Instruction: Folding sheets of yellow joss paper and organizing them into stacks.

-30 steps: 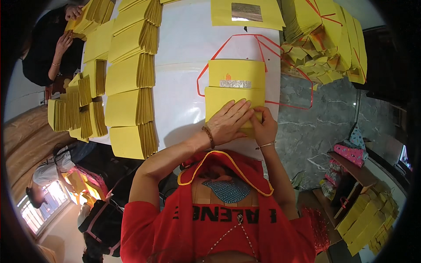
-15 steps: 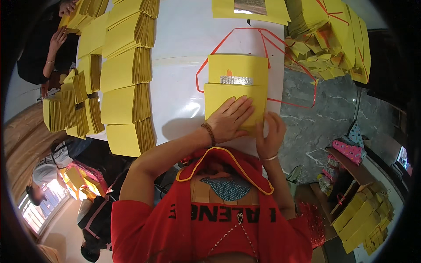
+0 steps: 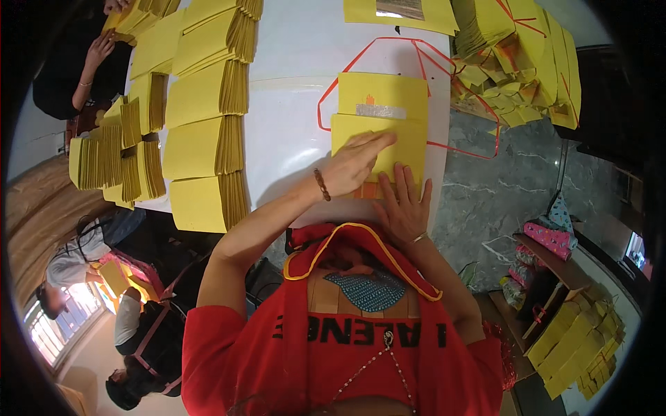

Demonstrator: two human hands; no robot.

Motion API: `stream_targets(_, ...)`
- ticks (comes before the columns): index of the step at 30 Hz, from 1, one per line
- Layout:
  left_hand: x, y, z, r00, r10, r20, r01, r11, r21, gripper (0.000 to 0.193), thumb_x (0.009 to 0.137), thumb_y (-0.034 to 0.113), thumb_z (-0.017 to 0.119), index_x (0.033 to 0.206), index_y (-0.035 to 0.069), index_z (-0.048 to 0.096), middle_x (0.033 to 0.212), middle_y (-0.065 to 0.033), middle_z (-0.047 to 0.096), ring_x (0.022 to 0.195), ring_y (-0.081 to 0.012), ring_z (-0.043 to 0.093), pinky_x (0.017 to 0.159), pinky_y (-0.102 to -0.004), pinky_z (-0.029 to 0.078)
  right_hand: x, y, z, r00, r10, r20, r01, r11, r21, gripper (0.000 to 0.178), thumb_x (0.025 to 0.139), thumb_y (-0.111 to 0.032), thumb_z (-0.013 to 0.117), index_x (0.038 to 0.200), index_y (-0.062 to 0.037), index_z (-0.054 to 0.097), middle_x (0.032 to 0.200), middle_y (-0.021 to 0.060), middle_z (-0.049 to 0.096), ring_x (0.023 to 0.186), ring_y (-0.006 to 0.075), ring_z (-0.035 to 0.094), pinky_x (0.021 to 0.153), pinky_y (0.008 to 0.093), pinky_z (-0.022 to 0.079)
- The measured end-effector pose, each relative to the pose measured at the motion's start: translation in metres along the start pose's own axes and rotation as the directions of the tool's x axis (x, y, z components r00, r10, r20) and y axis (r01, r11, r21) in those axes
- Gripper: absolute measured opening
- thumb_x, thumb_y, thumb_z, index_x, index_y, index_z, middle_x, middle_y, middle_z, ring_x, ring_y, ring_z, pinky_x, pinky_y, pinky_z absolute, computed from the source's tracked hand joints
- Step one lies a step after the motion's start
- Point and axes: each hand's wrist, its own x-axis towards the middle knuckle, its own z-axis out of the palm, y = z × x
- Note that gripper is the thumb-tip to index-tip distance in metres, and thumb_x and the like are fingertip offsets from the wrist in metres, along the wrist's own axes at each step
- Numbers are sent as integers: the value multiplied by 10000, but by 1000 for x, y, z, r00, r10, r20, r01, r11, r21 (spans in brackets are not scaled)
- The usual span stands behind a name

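In front of me on the white table lies a stack of yellow joss paper (image 3: 409, 149), with a silver patch and an orange print on its upper sheet. A folded yellow layer covers its near part. My left hand (image 3: 357, 163) rests across that layer, turned partly on its side with its fingers stretched out. My right hand (image 3: 404, 204) lies flat at the paper's near right edge, its fingers spread and pointing away from me. Orange print shows beside my hands at the near edge. A red string (image 3: 325, 104) runs in a wide loop around the paper and past the table's right edge.
Rows of folded yellow paper bundles (image 3: 201, 149) line the table's left side. Another yellow sheet (image 3: 430, 17) lies at the far edge. Tied yellow stacks (image 3: 527, 55) stand at the far right. A co-worker's hand (image 3: 99, 50) touches paper at the far left.
My left hand has turned onto its side and shifted slightly left. My right hand has come down flat on the paper's near edge. Orange print now shows there.
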Motion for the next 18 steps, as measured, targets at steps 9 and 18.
stream_targets(9,-10,8,1,986,164,38,-147,734,663,551,797,264,601,1285,76,424,1365,-94,379,1296,-270,298,1066,-445,219,3,0,-3,998,0,-61,0,1000,8,500,821,-342,556,1259,-112,484,1330,130,426,1245,288,387,991,586,216)
stream_targets(18,-15,0,3,982,186,21,-152,728,669,442,783,213,576,1187,57,490,1333,-109,416,1283,-279,329,1062,-448,226,66,7,2,997,-60,54,56,996,69,618,887,-390,431,1362,-25,281,1420,131,281,1315,284,268,1059,515,138)
